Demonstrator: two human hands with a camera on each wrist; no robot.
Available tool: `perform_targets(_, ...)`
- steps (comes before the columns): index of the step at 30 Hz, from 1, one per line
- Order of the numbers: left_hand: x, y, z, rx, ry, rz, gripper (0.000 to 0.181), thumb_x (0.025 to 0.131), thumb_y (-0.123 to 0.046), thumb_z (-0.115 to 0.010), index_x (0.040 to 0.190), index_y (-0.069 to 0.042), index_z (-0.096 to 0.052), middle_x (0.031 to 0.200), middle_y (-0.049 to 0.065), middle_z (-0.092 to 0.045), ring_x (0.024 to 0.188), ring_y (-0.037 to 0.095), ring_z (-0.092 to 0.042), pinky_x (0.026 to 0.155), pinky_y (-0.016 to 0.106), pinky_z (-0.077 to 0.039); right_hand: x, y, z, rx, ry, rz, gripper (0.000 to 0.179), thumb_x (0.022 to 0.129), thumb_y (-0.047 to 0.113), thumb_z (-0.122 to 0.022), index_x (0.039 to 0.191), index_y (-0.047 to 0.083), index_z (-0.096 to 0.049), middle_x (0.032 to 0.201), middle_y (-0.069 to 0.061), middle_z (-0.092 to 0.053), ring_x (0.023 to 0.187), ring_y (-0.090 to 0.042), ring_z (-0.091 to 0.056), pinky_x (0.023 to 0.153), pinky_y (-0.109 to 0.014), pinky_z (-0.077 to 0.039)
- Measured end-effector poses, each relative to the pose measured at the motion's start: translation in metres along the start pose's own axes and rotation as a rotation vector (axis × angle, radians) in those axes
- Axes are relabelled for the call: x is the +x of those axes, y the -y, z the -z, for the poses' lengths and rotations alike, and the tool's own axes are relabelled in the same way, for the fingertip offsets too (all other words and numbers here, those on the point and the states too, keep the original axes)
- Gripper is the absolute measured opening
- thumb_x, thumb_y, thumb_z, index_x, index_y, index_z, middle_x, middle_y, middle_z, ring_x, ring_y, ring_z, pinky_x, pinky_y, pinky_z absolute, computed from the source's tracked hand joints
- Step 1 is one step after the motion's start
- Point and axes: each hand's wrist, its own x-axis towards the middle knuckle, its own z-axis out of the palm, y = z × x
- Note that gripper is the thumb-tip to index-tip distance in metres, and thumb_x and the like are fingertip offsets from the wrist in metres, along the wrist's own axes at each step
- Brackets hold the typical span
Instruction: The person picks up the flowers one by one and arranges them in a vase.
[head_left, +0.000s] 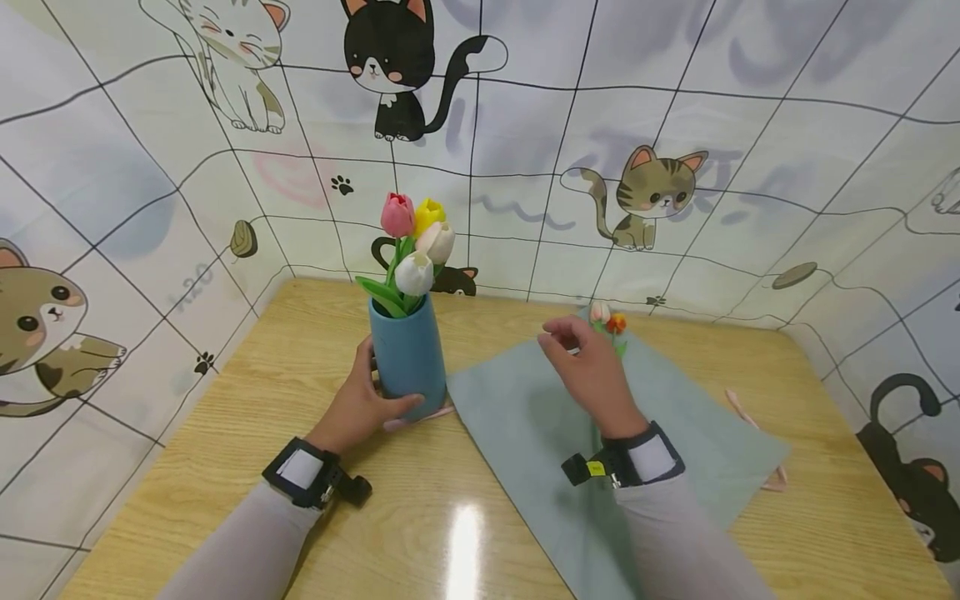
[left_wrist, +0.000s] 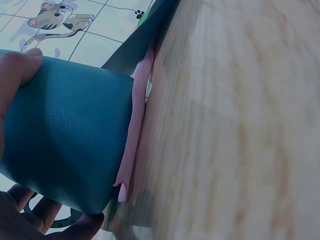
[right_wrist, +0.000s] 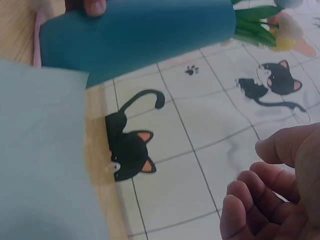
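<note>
My left hand (head_left: 363, 412) grips the lower part of a blue vase (head_left: 408, 354), thumb across the front. The vase holds several tulips: pink (head_left: 397, 215), yellow (head_left: 428, 215), white (head_left: 414, 273) and pale pink (head_left: 437, 242). A pink ribbon (left_wrist: 135, 125) lies by its base in the left wrist view. Above a sheet of grey-green wrapping paper (head_left: 517, 408) hovers my right hand (head_left: 596, 371), fingers loosely curled around nothing. Just beyond it, a pale tulip (head_left: 600, 313) and an orange one (head_left: 617, 322) lie on the paper, their stems mostly hidden by hand and arm.
The wooden table (head_left: 300, 333) ends at a wall covering (head_left: 525, 125) printed with cats and a grid. More pink ribbon (head_left: 776, 479) pokes out at the paper's right edge. A camera is strapped to each wrist.
</note>
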Motion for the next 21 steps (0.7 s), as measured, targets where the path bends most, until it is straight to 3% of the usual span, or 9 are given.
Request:
perform_targets(10, 0.001, 0.002, 0.001, 0.017, 0.001, 0.008, 0.118, 0.083, -0.038, -0.089, 0.163, -0.036, -0.003, 0.162, 0.015, -0.031, 0.15, 0.041, -0.037, 0.115, 0.067, -0.04, -0.009, -0.035, 0.018, -0.047, -0.027, -0.121, 0.041, 0.105, 0.04, -0.061, 0.129, 0.008, -0.067, 0.116, -0.012, -0.068, 0.109, -0.027, -0.059, 0.082, -0.036, -0.05)
perform_targets(21, 0.001, 0.003, 0.0, 0.01, 0.003, 0.004, 0.118, 0.083, -0.038, -0.089, 0.163, -0.034, -0.003, 0.163, 0.014, -0.029, 0.152, 0.04, -0.035, 0.116, 0.067, -0.039, -0.013, -0.067, 0.029, -0.109, 0.033, -0.246, 0.051, 0.105, 0.043, -0.057, 0.139, 0.006, -0.058, 0.13, -0.017, -0.063, 0.12, -0.033, -0.057, 0.092, -0.043, -0.052)
